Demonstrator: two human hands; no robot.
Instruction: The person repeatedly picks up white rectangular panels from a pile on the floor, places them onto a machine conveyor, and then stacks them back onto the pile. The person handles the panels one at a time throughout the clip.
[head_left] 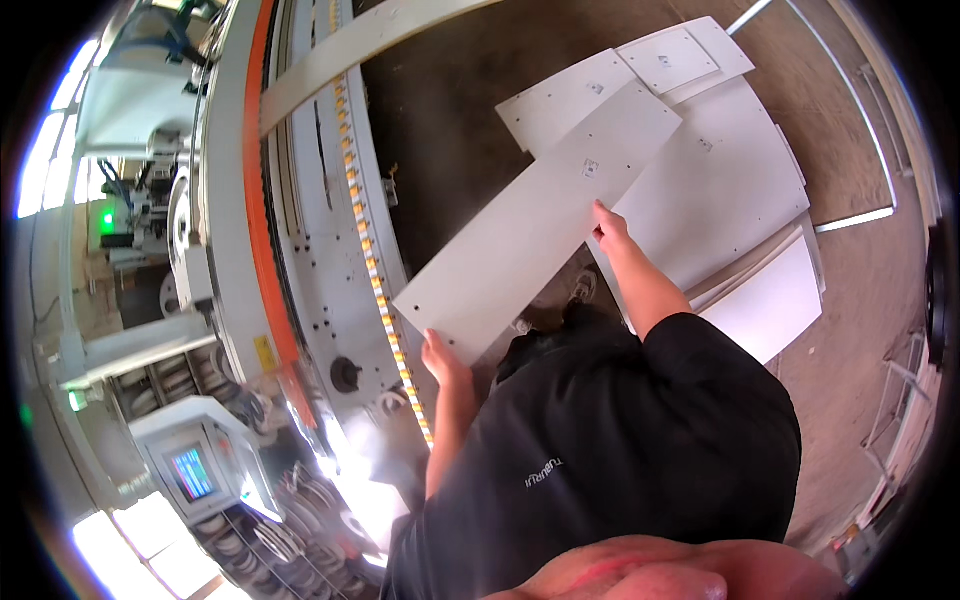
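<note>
While both hands are supporting it, one panel [520, 225], pale and drilled, is reaching from near the machine [318, 255] at left to above the stack [745, 190] at right. Left hand [447, 368]: closing on the panel's near left end, thumb showing on top. Right hand [612, 232]: gripping the right long edge, seemingly sharing the load so that the piece is not tipping. Far end: overlapping the stack in view; contact cannot be told. Label [591, 169]: facing up, presumably for easy reading. Stack: lying to the right, likely for handy reach. Yellow-and-white track [365, 240]: running along the machine's right side. Orange strip [262, 200]: lying farther left. Screen [193, 473]: glowing blue, near left.
</note>
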